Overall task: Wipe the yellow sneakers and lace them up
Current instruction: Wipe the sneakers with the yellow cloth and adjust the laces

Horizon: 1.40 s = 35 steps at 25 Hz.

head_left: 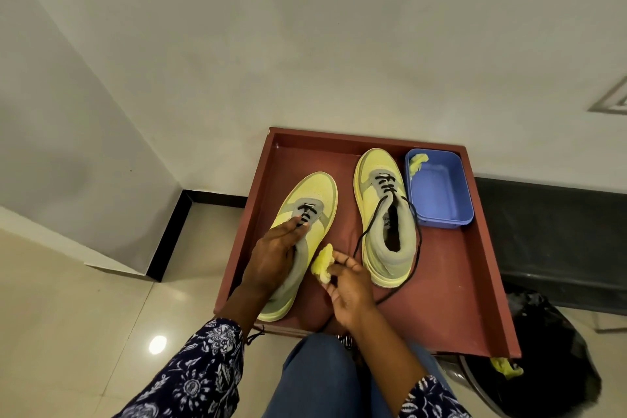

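Two yellow low-top sneakers with grey suede-like panels and black cord laces sit on a shallow reddish-brown wooden tray point(481, 241), the left sneaker point(307, 214) beside the right sneaker point(385, 214), whose insole print is too small to read. Her left hand point(271, 258) lies flat over the left sneaker's tongue, fingers spread and gripping nothing, while her right hand point(349, 285) pinches a crumpled yellow cloth wad point(322, 265) between the shoes. Behind them stands a blue rectangular plastic tub point(441, 193) with a yellow rag point(416, 161) on its rim.
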{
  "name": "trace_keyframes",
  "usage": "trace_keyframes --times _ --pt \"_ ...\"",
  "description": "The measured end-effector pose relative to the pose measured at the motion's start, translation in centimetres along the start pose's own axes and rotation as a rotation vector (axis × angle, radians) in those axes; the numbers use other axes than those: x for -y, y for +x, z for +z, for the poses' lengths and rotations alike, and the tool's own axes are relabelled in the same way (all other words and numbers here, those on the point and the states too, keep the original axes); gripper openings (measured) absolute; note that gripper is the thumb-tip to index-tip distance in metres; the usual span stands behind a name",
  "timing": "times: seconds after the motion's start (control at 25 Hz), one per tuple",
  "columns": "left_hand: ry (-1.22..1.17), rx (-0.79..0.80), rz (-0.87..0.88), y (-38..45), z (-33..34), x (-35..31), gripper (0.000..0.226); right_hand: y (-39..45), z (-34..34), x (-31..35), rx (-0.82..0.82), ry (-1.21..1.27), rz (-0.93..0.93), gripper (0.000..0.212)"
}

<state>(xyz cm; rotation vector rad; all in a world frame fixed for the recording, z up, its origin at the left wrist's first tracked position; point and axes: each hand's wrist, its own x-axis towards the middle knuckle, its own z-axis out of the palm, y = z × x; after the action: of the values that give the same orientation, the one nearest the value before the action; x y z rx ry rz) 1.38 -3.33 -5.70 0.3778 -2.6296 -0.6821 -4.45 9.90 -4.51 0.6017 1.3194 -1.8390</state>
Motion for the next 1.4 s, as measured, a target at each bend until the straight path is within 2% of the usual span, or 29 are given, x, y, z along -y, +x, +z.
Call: trace_keyframes --times 0.12,0.24,0.44,0.64,0.72,0.84,1.04,1.12,1.2,1.28,1.4 --pt "-0.038 -0.007 -0.027 0.2 -0.6 -0.5 0.041 -1.2 -0.5 0.6 0.049 0.089 0.033 0.028" --pt "-0.075 -0.019 -0.177 0.8 -1.2 -1.2 0.041 -2.1 -1.0 1.0 0.071 0.103 0.028 0.029" --pt "0.072 0.108 -0.289 2.6 -2.4 -2.4 0.044 -3.7 -1.6 1.8 0.088 0.076 -0.019 0.026" --pt "0.135 0.205 -0.293 3.2 -3.5 -2.6 0.038 -4.9 -2.3 2.2 0.081 0.026 -0.101 0.027" --pt "0.141 0.201 -0.283 3.7 -4.5 -3.2 0.029 -5.3 -2.6 2.5 0.075 0.026 -0.134 0.027" --pt "0.125 0.204 -0.25 4.8 -6.9 -4.3 0.03 -5.7 -3.0 3.2 0.048 0.033 -0.163 0.027" --pt "0.184 0.3 -0.104 6.8 -11.0 -5.6 0.032 -5.8 -3.4 3.5 0.005 0.057 -0.171 0.029" --pt "0.379 0.398 0.048 7.5 -12.4 -5.7 0.033 -5.7 -3.8 3.4 0.0 0.056 -0.169 0.03" --pt "0.553 0.412 0.341 8.0 -13.8 -5.7 0.032 -5.6 -4.3 3.2 -0.013 0.055 -0.166 0.031" --pt "0.688 0.435 0.543 8.7 -14.9 -5.2 0.035 -5.3 -4.8 2.9 -0.033 0.047 -0.162 0.032" --pt "0.711 0.526 0.582 9.9 -15.7 -5.2 0.029 -5.1 -5.3 2.6 -0.062 0.038 -0.145 0.03"
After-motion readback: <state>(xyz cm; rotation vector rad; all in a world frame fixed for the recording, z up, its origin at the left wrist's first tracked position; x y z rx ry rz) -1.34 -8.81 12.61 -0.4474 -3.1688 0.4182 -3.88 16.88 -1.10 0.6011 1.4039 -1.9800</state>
